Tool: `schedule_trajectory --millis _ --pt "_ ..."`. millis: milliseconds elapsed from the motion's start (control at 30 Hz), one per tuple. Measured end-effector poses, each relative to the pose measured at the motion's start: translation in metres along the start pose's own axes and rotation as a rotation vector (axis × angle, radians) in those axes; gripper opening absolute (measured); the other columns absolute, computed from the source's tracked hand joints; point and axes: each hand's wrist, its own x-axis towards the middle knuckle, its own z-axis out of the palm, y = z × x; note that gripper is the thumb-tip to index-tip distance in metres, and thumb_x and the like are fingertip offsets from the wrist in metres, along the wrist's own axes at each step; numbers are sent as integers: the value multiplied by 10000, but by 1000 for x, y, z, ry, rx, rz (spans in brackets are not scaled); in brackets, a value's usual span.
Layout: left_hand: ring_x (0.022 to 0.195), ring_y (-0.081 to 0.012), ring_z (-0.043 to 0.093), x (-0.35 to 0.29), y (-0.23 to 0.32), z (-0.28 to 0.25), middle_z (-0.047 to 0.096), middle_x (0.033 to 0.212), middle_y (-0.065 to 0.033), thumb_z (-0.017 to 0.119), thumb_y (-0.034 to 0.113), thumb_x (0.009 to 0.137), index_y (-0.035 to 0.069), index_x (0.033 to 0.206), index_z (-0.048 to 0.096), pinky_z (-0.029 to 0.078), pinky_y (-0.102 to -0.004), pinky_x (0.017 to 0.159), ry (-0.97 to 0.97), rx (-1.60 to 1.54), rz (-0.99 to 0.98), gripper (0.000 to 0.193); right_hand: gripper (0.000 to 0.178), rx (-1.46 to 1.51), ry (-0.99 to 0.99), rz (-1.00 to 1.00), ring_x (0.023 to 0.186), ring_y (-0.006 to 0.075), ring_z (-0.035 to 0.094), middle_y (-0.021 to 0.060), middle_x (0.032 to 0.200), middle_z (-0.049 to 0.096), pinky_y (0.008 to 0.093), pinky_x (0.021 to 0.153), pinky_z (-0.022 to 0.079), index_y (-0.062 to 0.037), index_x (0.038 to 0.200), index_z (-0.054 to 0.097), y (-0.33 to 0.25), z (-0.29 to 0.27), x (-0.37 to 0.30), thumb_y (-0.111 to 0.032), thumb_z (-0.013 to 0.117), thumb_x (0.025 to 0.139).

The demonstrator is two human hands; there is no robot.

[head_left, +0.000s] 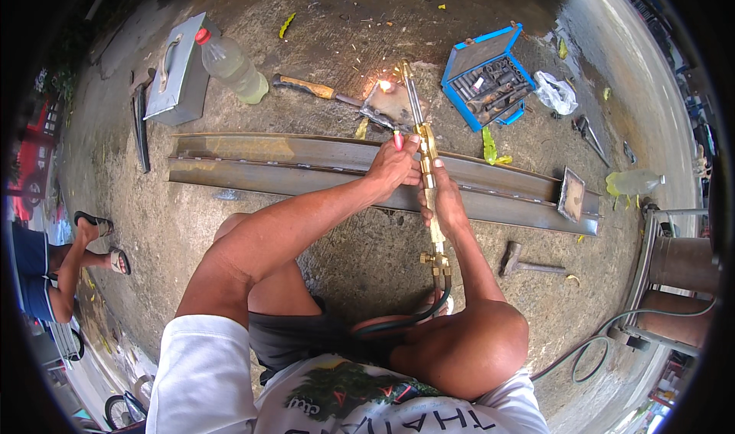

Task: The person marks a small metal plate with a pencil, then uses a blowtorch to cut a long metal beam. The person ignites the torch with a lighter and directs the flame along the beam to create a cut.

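Note:
My right hand [444, 200] is closed round the body of a brass cutting torch [429, 181], with hoses running from its lower end. The torch points away from me. My left hand [394, 164] is closed beside the torch, fingers against its valve area, on a small red-ended tool [398, 140] whose kind I cannot make out. Just left of the torch tip, a bright orange glow [385, 87] throws sparks above a flat metal plate [398, 106]. A wooden-handled tool [306, 87] lies with its blade end by that plate. Long steel channels [306, 162] lie crosswise under my hands.
A grey metal box [180, 70], a capped bottle [233, 66] and a hammer [140, 120] are far left. Right stand a blue socket case [482, 74], a second plate [571, 194], a hammer [532, 265] and gas cylinders [681, 265] with hose. Another person's legs [84, 258] show left.

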Motion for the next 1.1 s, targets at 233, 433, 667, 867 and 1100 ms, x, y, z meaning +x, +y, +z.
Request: schedule_trajectory --millis 233,433,667,867,1100 --pt "982 -392 699 -3 1 1 633 1120 -329 426 468 1066 -3 1288 467 598 -452 841 -5 -4 -13 523 618 -11 3 12 379 117 419 25 615 481 288 337 357 -74 906 515 0 0 -2 -666 364 1003" --pt "998 -397 696 -2 0 1 631 1129 -331 419 463 1069 1 1305 458 595 -454 852 -4 -3 -17 521 593 11 4 28 387 112 417 12 601 462 287 337 361 -76 896 512 -2 0 -4 -640 374 1016" --pt "1000 -401 697 -2 -1 1 635 1121 -336 417 456 1071 -3 1291 458 593 -459 861 -11 1 -14 511 597 13 -4 22 392 112 418 13 603 460 286 344 360 -72 902 513 -1 -1 -4 -641 371 1014" --pt "987 -400 700 -2 -2 2 636 1108 -338 421 450 1072 -10 1278 457 597 -458 854 -7 -11 -14 505 608 4 1 21 395 111 416 12 606 460 289 345 357 -67 891 516 0 -1 -4 -647 375 1011" --pt "977 -391 702 -2 -1 2 641 1106 -335 427 452 1071 -4 1274 456 597 -454 847 -19 -13 1 500 612 4 9 22 391 108 410 15 605 459 285 342 355 -67 878 517 -1 -2 -6 -648 377 1011"
